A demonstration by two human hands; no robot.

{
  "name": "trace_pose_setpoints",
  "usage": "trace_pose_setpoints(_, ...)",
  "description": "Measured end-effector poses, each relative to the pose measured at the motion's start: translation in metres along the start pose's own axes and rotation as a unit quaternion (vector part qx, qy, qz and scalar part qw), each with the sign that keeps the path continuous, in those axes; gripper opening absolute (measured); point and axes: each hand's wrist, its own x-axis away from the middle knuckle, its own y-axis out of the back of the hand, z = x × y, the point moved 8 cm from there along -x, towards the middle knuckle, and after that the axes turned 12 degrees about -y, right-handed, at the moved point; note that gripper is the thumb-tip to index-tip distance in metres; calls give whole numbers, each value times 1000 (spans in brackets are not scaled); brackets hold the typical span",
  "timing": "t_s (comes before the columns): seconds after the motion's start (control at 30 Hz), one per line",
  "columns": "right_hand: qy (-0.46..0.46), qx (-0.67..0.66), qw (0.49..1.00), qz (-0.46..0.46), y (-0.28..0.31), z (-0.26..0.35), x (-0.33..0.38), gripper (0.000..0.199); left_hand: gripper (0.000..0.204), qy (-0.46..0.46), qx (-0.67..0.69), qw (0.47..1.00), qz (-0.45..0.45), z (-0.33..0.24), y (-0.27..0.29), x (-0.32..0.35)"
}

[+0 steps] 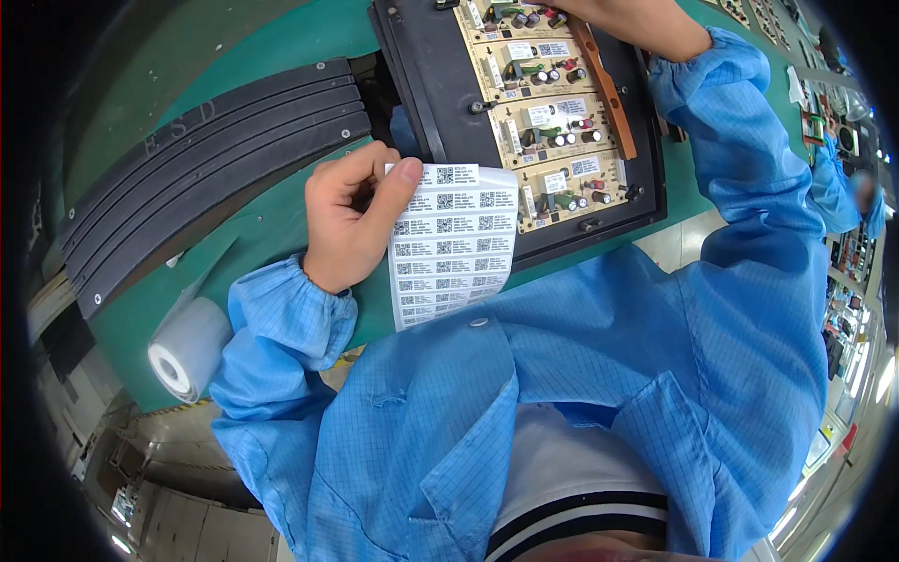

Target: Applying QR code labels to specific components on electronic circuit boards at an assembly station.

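Note:
My left hand (pixel 361 220) pinches the upper left corner of a strip of white labels (pixel 454 248) between thumb and fingers. Rows of small square codes cover the strip, which hangs down toward my jacket. At the top edge my right hand (pixel 646 23) reaches over a black tray (pixel 407 80); its fingers run out of the picture or are hidden. In the tray several tan circuit boards (pixel 559 82) lie in a column, with capacitors and white labels on them. A brown bar (pixel 604 89) crosses their right side, just below my right hand.
A stack of curved-looking black trays (pixel 220 155) stands on the green table (pixel 140 361) at the left. Near its front edge lies a white roll (pixel 190 347) of label backing. At the far right a person in a blue sleeve (pixel 831 187) is beside another bench.

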Motion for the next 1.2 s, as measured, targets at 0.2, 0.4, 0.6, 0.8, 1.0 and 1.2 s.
trace_pose_setpoints(0.2,-124,-19,992,-14,-3,-20,1,37,33,6,0,1000,1,-3,-2,1)
trace_pose_setpoints(0.4,-158,43,986,-15,-2,-44,5,38,34,16,0,1000,2,-5,-3,-2)
trace_pose_setpoints(0.6,-190,-151,968,-65,22,-62,21,24,33,15,-3,1000,-11,-8,-1,-2)
trace_pose_setpoints(0.8,-240,-191,952,-25,19,-111,50,23,33,18,-5,1000,-6,-7,-1,-2)
trace_pose_setpoints(1.0,-89,-181,975,-91,16,-60,50,29,32,13,-24,1000,1,-8,-1,-2)
trace_pose_setpoints(1.2,-102,-84,990,-52,10,-47,43,38,33,5,-2,1000,0,-8,-4,-3)
